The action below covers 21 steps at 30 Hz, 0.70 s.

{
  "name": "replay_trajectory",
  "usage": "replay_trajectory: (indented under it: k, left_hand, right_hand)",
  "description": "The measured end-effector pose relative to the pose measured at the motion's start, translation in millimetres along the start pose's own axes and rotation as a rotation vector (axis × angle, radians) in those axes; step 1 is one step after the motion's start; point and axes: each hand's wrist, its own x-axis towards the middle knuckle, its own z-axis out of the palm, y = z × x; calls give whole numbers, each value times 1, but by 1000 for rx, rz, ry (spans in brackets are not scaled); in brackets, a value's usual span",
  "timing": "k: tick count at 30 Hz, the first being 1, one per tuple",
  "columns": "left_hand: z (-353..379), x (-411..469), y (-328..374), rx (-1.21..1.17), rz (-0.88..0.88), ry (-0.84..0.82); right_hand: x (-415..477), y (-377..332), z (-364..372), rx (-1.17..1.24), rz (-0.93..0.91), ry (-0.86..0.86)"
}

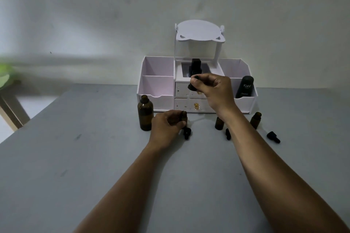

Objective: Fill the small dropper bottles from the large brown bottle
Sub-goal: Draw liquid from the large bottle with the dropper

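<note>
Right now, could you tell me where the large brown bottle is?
The large brown bottle stands upright, left of centre in the head view, just left of the left hand and in front of the white organiser.

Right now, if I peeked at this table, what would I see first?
The two hands in the middle: the right hand pinches a black-topped dropper above a small brown bottle that the left hand grips. Just left of them stands the large brown bottle, open, and against the wall behind sits a white organizer with a black bottle in its right compartment.
</note>
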Motion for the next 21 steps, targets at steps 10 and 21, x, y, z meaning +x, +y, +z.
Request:
replay_trajectory:
  k: [10, 21]
  left_hand:
    - [1, 2, -1, -4, 1, 18]
    - [1, -1, 3, -17, -6, 23]
  right_hand:
    - [-1, 0, 6, -119, -73, 19]
    - [-4, -1, 7, -85, -63, -5]
